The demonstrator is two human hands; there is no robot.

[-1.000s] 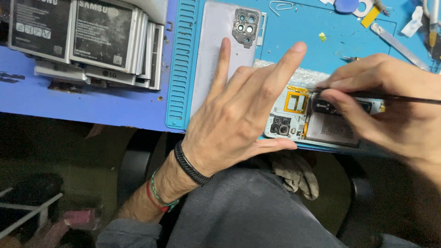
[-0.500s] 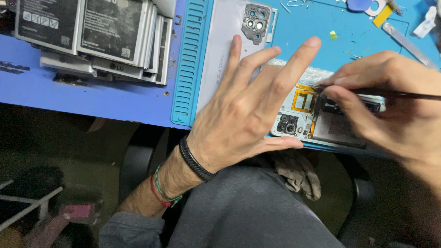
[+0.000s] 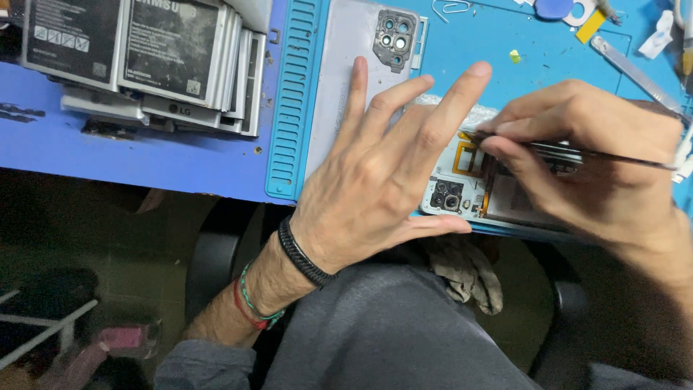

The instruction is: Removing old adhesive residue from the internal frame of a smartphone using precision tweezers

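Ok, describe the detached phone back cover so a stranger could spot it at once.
Start at the blue work mat. The back cover lies at its left end, beside the ribbed edge, under the left hand's fingertips. Unlike the opened phone beside it, it is plain pale lilac with a camera frame.

I see an opened phone (image 3: 469,189) lying flat at the near edge of the bench, on the blue mat, its back removed and its insides facing up. Its pale inner frame shows a dark square camera block at the near-left corner, an orange flex strip looping above it and a greyish plate to the right. Much of its body is hidden under the hands. A thin dark metal tool (image 3: 613,155) lies nearly level across the phone, its tip touching the frame near the orange strip.
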